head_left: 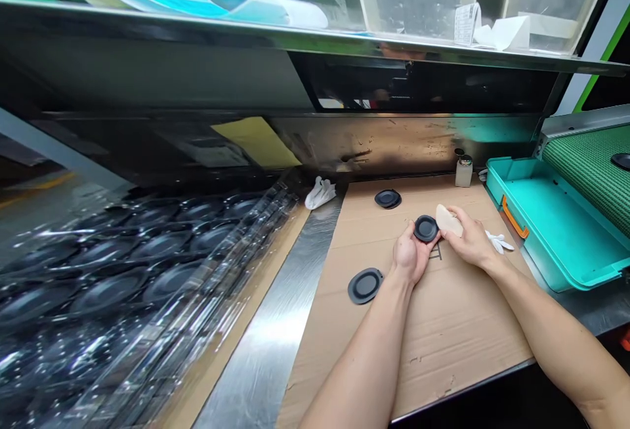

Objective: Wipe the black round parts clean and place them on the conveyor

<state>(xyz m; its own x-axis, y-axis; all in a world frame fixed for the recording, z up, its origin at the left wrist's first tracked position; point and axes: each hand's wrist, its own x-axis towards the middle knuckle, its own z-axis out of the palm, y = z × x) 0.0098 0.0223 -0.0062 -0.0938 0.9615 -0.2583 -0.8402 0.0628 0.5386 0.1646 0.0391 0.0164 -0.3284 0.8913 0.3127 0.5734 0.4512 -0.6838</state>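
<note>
My left hand (414,250) is closed on a round black plastic part (426,228) with a raised rim, held above the cardboard sheet (443,324). Beside it, my right hand (467,237) grips a pale cream pad (448,220), its edge close to the black part; whether the two touch I cannot tell. On the cardboard to the left of my left forearm lies another black disc-shaped part (365,285). Farther back on the sheet sit more black parts (388,199), seemingly stacked.
Clear plastic trays (147,265) full of black round parts fill the left. A turquoise bin (566,225) stands at right beside a green conveyor belt (595,166). A small bottle (463,172), a white cloth (320,193) and a white glove (499,242) lie around the cardboard.
</note>
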